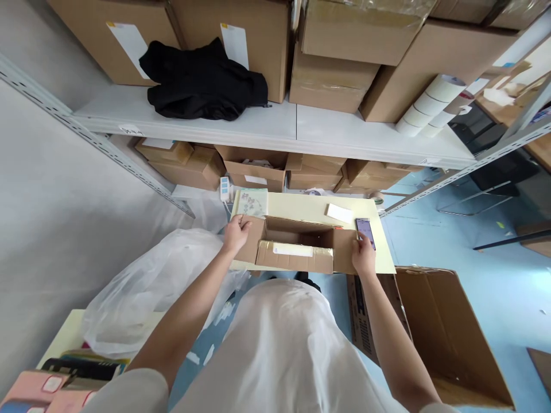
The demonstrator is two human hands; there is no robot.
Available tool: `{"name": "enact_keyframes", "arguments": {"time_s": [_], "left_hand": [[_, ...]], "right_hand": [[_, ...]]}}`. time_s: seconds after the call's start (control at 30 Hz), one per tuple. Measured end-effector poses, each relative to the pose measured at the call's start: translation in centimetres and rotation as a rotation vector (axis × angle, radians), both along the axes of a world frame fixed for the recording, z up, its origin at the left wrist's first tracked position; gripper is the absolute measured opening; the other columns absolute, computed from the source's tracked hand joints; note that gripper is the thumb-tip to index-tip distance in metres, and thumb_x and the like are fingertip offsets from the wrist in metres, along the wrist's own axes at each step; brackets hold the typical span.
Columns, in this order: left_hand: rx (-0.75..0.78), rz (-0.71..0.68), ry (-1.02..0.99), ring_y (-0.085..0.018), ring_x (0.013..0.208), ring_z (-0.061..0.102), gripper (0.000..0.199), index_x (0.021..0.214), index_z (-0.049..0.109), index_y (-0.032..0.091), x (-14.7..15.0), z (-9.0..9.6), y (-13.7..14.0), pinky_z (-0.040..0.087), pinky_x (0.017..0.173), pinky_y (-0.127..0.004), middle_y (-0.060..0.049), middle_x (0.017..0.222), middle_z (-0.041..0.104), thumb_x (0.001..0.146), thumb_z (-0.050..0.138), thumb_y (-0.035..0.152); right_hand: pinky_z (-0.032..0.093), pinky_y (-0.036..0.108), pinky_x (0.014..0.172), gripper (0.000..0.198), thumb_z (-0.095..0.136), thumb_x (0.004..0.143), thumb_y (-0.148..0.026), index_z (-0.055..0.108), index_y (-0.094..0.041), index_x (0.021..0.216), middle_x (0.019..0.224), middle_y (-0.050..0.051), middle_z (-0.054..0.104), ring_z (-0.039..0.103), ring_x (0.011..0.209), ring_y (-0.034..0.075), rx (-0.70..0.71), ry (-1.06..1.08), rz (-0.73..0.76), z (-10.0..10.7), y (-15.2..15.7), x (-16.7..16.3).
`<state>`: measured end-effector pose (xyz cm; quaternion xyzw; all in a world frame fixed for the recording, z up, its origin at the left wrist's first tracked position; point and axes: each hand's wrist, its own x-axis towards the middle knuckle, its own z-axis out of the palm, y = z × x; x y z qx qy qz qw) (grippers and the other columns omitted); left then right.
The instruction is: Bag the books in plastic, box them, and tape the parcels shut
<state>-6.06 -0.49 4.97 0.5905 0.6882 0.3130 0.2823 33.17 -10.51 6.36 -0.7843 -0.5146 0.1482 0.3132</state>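
An open cardboard box (297, 261) with its flaps spread lies in front of me on a pale yellow table (301, 202). My left hand (236, 234) grips the box's left flap, fingers closed on its outer edge. At the other end, my right hand (364, 256) is closed on the right flap. A white label (293, 250) and clear tape show on the near flap. Just beyond my right hand lies a phone (365, 229) with its screen lit. A green patterned packet (253, 202) sits behind my left hand, and a white card (340, 213) lies near the far edge.
Shelving (275, 135) full of cartons stands across the table, with a black garment (206, 80) and tape rolls (430, 106) on its upper level. A large open carton (451, 332) is on the floor to the right. A translucent plastic bag (159, 287) bulges at left.
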Motion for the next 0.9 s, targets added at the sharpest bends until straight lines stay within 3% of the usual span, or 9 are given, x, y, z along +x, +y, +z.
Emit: {"name": "enact_keyframes", "arguments": {"time_s": [0.1,0.23,0.33,0.47,0.57,0.67,0.73,0.83,0.9], "left_hand": [[0.163,-0.034,0.298,-0.032,0.118,0.050,0.043,0.123,0.055,0.012,0.8,0.7,-0.7,0.039,0.099,-0.046,-0.019,0.126,0.056,0.082,0.057,0.023],[0.198,-0.367,0.490,-0.029,0.107,0.057,0.024,0.095,0.069,0.021,1.6,1.5,-2.9,0.039,0.099,-0.048,-0.010,0.106,0.066,0.089,0.046,0.024],[0.124,-0.450,0.425,-0.027,0.104,0.061,0.032,0.101,0.070,0.020,2.2,1.2,-3.5,0.046,0.096,-0.043,-0.011,0.110,0.067,0.092,0.040,0.028],[0.027,-0.374,0.252,-0.027,0.114,0.059,0.045,0.114,0.066,0.014,2.4,0.5,-3.1,0.045,0.103,-0.041,-0.014,0.121,0.064,0.093,0.033,0.037],[-0.102,-0.382,0.140,-0.028,0.128,0.050,0.059,0.121,0.063,0.010,1.9,0.4,-3.0,0.036,0.111,-0.041,-0.017,0.131,0.059,0.093,0.028,0.048],[-0.269,-0.421,0.034,-0.026,0.141,0.033,0.071,0.136,0.050,0.012,1.5,0.6,-4.1,0.026,0.116,-0.041,-0.015,0.150,0.041,0.093,0.019,0.058],[-0.339,-0.445,0.054,-0.029,0.147,0.016,0.081,0.146,0.035,0.011,1.7,0.7,-5.4,0.019,0.118,-0.047,-0.017,0.158,0.021,0.088,0.026,0.067],[-0.377,-0.489,0.191,-0.037,0.146,-0.008,0.120,0.152,0.007,0.006,2.5,0.8,-7.6,0.013,0.115,-0.059,-0.024,0.158,-0.005,0.067,0.058,0.073],[-0.396,-0.504,0.247,-0.039,0.144,-0.013,0.139,0.151,-0.007,0.006,3.0,0.7,-8.5,0.014,0.113,-0.063,-0.027,0.157,-0.012,0.055,0.071,0.070]], "right_hand": [[0.040,0.050,0.093,0.044,0.042,0.086,-0.024,0.053,-0.015,0.127,0.124,0.019,0.058,0.052,0.113,0.033,0.025,-0.346,0.031,-0.2,-0.1,-1.2],[0.038,0.042,0.091,0.034,0.041,0.086,-0.013,0.065,-0.018,0.111,0.110,0.015,0.064,0.055,0.103,0.028,-0.021,-0.565,0.401,0.3,-0.9,-3.1],[0.038,0.038,0.092,0.035,0.042,0.089,-0.014,0.064,-0.020,0.117,0.104,0.012,0.067,0.057,0.102,0.025,-0.070,-0.551,0.656,0.7,-0.6,-4.6],[0.039,0.039,0.089,0.026,0.046,0.092,-0.024,0.064,-0.019,0.111,0.095,0.009,0.068,0.059,0.092,0.024,-0.093,-0.524,0.630,1.0,-0.3,-5.6],[0.042,0.035,0.081,0.019,0.046,0.094,-0.025,0.064,-0.018,0.099,0.091,0.008,0.067,0.059,0.085,0.022,0.007,-0.431,0.643,1.2,-1.5,-5.1],[0.044,0.035,0.080,0.017,0.047,0.094,-0.025,0.062,-0.018,0.086,0.086,0.007,0.066,0.059,0.084,0.021,0.157,-0.358,0.636,0.9,-3.8,-4.5],[0.046,0.035,0.081,0.018,0.048,0.093,-0.024,0.061,-0.019,0.082,0.086,0.008,0.066,0.061,0.085,0.020,0.186,-0.315,0.650,0.4,-5.4,-4.3],[0.045,0.043,0.094,0.019,0.052,0.090,-0.032,0.065,-0.019,0.091,0.114,0.014,0.064,0.059,0.108,0.026,0.053,-0.283,0.738,-0.2,-7.3,-4.1],[0.037,0.052,0.105,0.037,0.053,0.088,-0.046,0.065,-0.018,0.109,0.141,0.017,0.047,0.042,0.133,0.035,-0.074,-0.261,0.772,-0.4,-7.9,-3.9]]}}
